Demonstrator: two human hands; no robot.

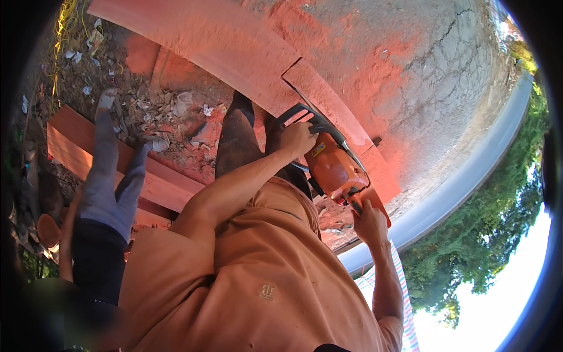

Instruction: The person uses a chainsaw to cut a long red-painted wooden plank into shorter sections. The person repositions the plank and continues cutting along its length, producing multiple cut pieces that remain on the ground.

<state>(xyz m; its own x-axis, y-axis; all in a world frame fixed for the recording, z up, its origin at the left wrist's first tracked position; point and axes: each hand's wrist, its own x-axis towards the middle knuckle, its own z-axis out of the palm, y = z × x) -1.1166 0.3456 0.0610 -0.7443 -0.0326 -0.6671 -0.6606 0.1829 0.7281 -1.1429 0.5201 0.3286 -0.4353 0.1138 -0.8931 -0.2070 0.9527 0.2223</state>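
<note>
An orange chainsaw (337,170) is in both my hands, over a long reddish plank (234,47). My left hand (298,139) is wrapped round its front handle, beside the black hand guard. On the rear handle, my right hand (371,223) is closed; the trigger is hidden under the fingers. From the saw a thin dark line runs along the plank to a short crosswise gap near its middle. I cannot tell how much of that line is guide bar and how much is cut. Red sawdust (358,76) covers the wood and ground around it.
At the left stands another person (108,188) in grey trousers, near a thick squared beam (76,141). Litter and wood chips (176,105) lie between us. Yellow cord (58,47) hangs at the far left. Beyond the cracked pavement (451,58) curves a road (469,188) with trees.
</note>
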